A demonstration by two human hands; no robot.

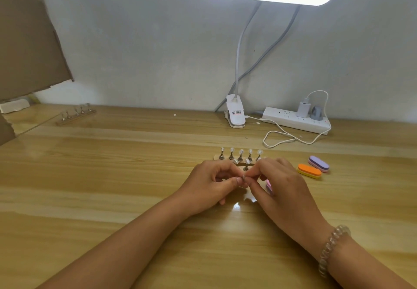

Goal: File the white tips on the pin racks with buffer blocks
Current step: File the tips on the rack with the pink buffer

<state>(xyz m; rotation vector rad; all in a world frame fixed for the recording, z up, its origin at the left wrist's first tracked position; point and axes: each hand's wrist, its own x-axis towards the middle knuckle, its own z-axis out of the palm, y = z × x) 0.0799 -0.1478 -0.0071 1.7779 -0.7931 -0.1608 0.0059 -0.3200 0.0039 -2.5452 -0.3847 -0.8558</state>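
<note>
while hands (209, 183) (283, 186) pinch one tip (244, 177), five tips (241, 152) on rack (216, 158)

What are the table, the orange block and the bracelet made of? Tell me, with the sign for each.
Table: wood or wood-look laminate, glossy; grain lines and lamp glare.
Orange block: seems foam with matte faces; orange over yellow layers, rounded ends.
Bracelet: clear glass or plastic beads; light shows through.
</note>
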